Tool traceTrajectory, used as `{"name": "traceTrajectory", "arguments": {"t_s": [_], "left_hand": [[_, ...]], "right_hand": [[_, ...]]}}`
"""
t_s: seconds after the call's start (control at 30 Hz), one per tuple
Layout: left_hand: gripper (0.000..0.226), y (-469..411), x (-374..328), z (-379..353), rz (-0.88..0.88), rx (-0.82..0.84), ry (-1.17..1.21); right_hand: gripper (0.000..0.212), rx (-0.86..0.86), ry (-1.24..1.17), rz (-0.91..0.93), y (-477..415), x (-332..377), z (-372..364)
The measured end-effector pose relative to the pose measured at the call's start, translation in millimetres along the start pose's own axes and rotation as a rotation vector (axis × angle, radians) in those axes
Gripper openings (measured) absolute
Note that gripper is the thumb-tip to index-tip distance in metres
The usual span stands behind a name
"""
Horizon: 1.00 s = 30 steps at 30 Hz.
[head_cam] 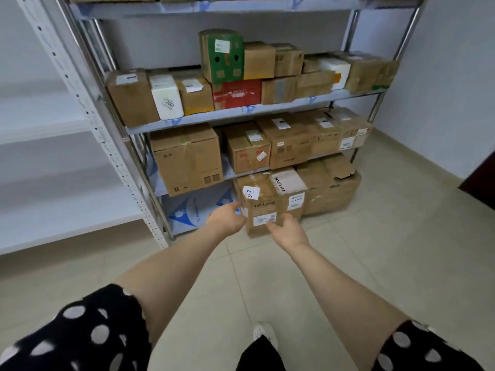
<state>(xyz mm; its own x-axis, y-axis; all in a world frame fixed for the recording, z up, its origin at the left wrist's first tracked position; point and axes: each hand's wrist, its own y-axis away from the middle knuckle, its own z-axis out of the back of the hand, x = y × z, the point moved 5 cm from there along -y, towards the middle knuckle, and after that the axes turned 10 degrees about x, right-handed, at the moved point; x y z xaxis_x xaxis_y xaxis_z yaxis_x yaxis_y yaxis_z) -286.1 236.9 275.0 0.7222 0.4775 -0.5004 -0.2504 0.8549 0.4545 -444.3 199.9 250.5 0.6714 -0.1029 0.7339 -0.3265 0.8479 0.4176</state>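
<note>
Storeroom, tiled floor, steel rack: the TP-LINK carton sat at the rack's lowest level, your left hand and right hand were open at its near faces, gripping nothing; you needed flat palms low on opposite sides before lifting.

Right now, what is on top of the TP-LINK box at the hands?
On the box: a white handwritten note at its front left corner and a white TP-LINK panel at right. Its rear top runs under the shelf, hidden.

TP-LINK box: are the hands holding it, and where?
Nothing gripped yet. The left hand reaches toward the TP-LINK box from its left; the right hand hovers open before its front.
</note>
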Motion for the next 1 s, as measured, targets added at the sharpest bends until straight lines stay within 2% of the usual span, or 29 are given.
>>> {"name": "traceTrajectory", "arguments": {"t_s": [0.13, 0.27, 0.4, 0.57, 0.67, 1.0], "left_hand": [[0.053, -93.1, -27.5, 1.8, 0.008, 0.021, 0.001], [0.054, -184.4, -53.8, 4.3, 0.045, 0.063, 0.041], [0.055, -253.4, -75.3, 10.8, 0.097, 0.086, 0.050], [0.054, -320.3, -91.4, 17.5, 0.162, 0.107, 0.036], [0.054, -356.1, -96.5, 15.9, 0.222, 0.124, 0.023], [0.046, -467.1, -93.0, -1.7, 0.486, 0.038, 0.212]], "right_hand": [[0.048, 0.013, 0.035, -0.042, -75.6, -3.3, 44.2], [0.043, 0.026, 0.092, -0.082, -156.4, -2.1, 91.2], [0.039, 0.037, 0.050, -0.085, -231.3, -2.6, 125.3], [0.045, 0.098, 0.071, -0.144, -304.2, -21.2, 143.2], [0.040, 0.156, 0.098, -0.166, -350.7, -30.8, 150.8], [0.043, 0.380, 0.303, -0.146, -525.1, -57.0, 162.6]]}}
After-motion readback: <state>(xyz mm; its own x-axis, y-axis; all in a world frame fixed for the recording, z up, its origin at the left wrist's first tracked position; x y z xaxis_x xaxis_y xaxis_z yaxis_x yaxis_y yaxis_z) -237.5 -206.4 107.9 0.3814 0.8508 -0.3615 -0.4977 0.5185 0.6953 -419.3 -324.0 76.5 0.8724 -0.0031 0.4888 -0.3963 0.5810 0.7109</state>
